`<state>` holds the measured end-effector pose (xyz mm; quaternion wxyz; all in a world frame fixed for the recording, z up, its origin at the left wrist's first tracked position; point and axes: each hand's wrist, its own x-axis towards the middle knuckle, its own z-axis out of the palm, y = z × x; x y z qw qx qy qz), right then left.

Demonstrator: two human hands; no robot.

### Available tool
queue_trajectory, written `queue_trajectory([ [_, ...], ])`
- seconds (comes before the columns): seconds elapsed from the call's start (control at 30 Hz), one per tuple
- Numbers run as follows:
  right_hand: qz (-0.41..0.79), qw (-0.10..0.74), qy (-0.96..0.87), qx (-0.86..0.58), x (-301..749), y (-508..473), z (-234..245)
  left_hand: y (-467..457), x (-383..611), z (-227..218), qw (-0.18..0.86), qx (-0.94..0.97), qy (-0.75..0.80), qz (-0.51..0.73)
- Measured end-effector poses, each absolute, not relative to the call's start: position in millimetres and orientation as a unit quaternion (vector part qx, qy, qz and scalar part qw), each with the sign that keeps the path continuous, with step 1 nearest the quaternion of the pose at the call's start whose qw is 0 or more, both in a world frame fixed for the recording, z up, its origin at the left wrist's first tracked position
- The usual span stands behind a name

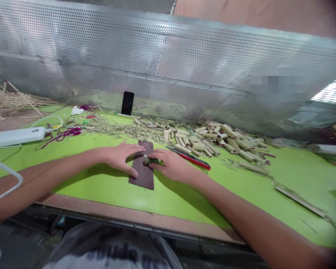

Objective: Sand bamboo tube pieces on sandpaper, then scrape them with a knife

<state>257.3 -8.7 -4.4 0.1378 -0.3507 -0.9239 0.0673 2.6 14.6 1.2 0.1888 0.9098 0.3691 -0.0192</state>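
A dark brown sheet [143, 175] lies flat on the green table [100, 186]. My left hand [122, 156] rests on the sheet's left edge with its fingers stretched out flat, holding it down. My right hand [172, 164] is closed round a short green bamboo piece [152, 161] and presses its end on the sheet. The two hands nearly meet above the sheet.
A red-and-black tool [192, 158] lies just right of my right hand. A heap of cut bamboo tubes [212, 140] spreads behind it. Shavings [123, 130], a black phone [127, 102], a white power bank [15, 136], purple cord [64, 133] and a perforated metal screen [168, 74] lie farther back.
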Motion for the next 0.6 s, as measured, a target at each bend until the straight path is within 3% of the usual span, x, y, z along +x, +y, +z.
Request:
queue_trajectory([
  [0.23,0.099,0.091,-0.936,-0.326,246.6,-26.6,7.2,15.3,5.5,-1.6,0.2,0.91,0.36,-0.054],
  [0.6,0.07,0.127,-0.922,-0.359,241.7,-25.9,2.6,14.2,3.6,-1.2,0.209,0.906,0.364,-0.052],
])
